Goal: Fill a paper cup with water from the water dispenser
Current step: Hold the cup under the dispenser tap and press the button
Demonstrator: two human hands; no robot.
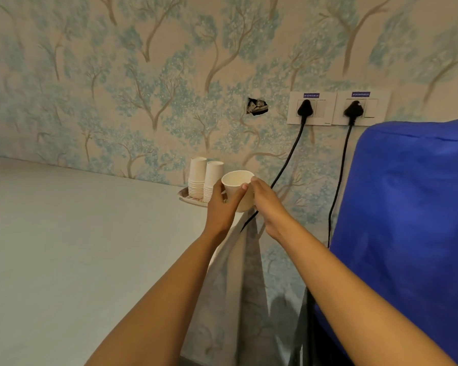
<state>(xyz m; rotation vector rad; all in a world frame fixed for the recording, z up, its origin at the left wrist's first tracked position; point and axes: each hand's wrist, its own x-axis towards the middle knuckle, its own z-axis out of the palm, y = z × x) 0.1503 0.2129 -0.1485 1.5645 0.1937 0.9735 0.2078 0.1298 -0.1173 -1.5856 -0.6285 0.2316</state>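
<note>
Right now a white paper cup (238, 188) is up in the air, held by both hands just in front of the wall. Its open top leans toward the camera, so you can see inside, and it looks dry and bare. The left hand (222, 204) wraps around the left side of the cup, with the thumb pressed on the front near the rim. The right hand (265, 199) holds the right side, and its fingers curl around the back of the cup. Both bare arms reach up from the bottom of the picture. Just behind the cup, to its left, stand two stacks of cups (205, 179), all turned upside down. They sit on a small tray (187, 198) at the back corner of the pale worktop (77, 247). To the right is a big thing under a bright blue cover (407, 220); you cannot tell what is under it. Between the worktop and the blue cover there is a dark gap. On the wall with the blue-green tree paper (143, 75) are two white socket plates (337, 108), each with a black plug in it. Two black cords (284, 165) hang down from the plugs, and one goes behind the hands. A small torn hole (257, 106) shows in the wall, left of the sockets.
</note>
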